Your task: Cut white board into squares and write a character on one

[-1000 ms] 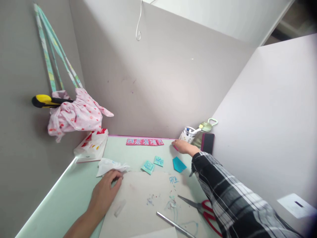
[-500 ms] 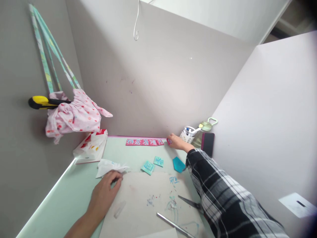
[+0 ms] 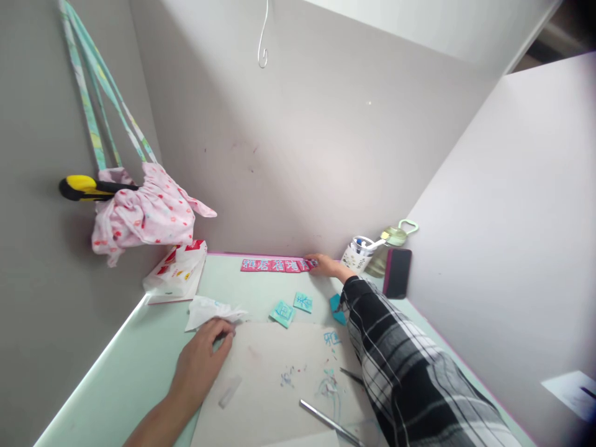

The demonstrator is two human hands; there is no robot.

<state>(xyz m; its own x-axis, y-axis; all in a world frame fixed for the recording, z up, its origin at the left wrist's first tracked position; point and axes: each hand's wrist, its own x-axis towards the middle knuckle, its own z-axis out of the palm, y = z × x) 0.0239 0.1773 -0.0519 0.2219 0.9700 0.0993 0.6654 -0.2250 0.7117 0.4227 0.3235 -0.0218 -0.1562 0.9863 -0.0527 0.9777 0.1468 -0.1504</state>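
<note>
At the back of the desk, my right hand is closed on a small red tile with blue writing, at the right end of a row of red tiles. The fingers partly cover that tile. My left hand lies on the left edge of a pale board, thumb apart from the loosely bent fingers, holding nothing. Just beyond it is a crumpled tissue. Two green tiles with blue characters, one nearer and one farther, lie between the hands. My sleeve partly hides a blue piece.
A silver metal rod and a dark pointed blade lie on the board. A pen cup, a green bottle and a phone stand back right. A paper bag sits left, under a hanging pink pouch.
My right hand has brought the red tile leftward, from a gap away to the end of the row. My left hand stays put. The view has shifted slightly.
</note>
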